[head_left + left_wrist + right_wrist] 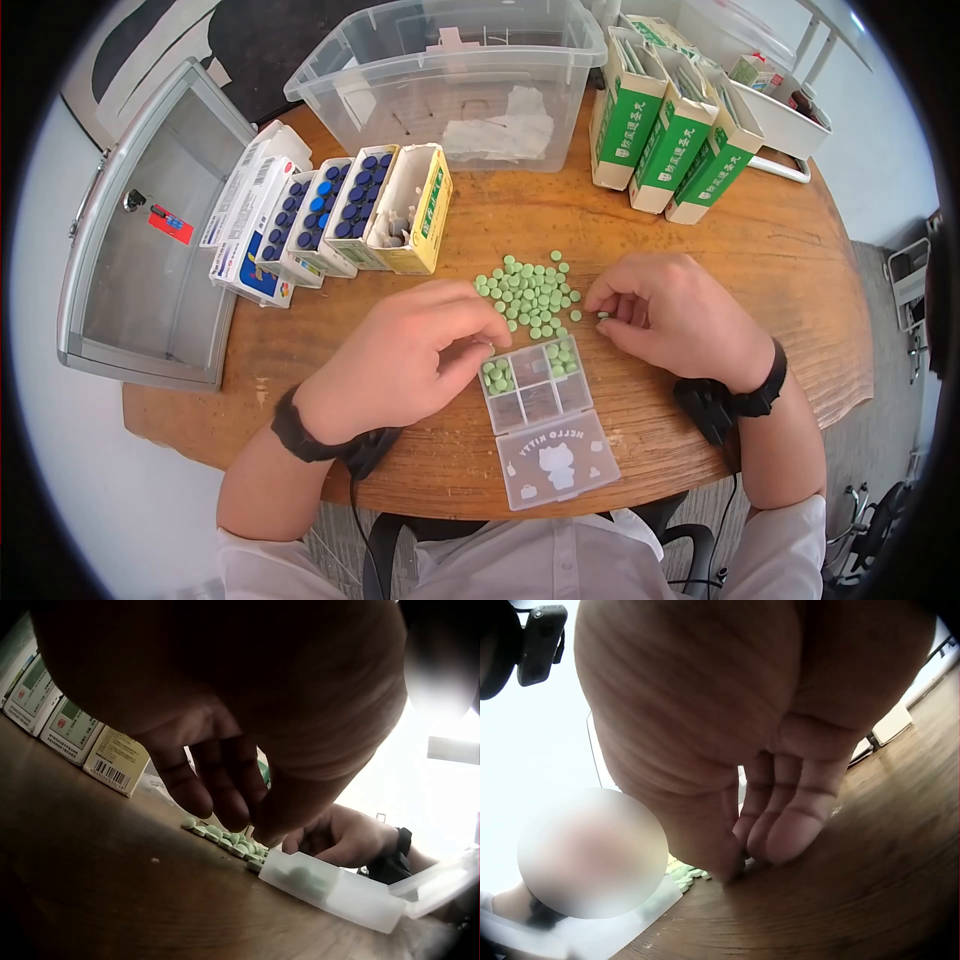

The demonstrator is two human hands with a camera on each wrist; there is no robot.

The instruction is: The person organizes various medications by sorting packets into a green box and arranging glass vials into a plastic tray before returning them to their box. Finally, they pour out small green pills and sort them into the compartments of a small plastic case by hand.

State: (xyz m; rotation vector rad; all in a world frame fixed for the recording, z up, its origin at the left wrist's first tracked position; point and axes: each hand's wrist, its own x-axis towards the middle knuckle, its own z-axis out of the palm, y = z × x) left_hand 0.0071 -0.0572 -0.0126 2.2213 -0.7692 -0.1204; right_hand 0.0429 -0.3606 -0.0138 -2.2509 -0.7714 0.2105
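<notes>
A loose heap of round green tablets lies on the wooden table between both hands. In front of it is a clear plastic pill box, its lid, printed HELLO KITTY, folded back toward the person. Green tablets fill its far left and far right compartments; the others look bare. My left hand bends over the far left compartment, thumb and forefinger pinching what seems a green tablet, mostly hidden by the fingertips. To the right of the heap, my right hand pinches a green tablet between thumb and forefinger, low over the wood.
Opened medicine boxes with blue-capped vials stand at left, beside a glass-doored cabinet. A clear plastic bin is at the back. Green-and-white cartons stand back right. The table's front edge runs close below the lid.
</notes>
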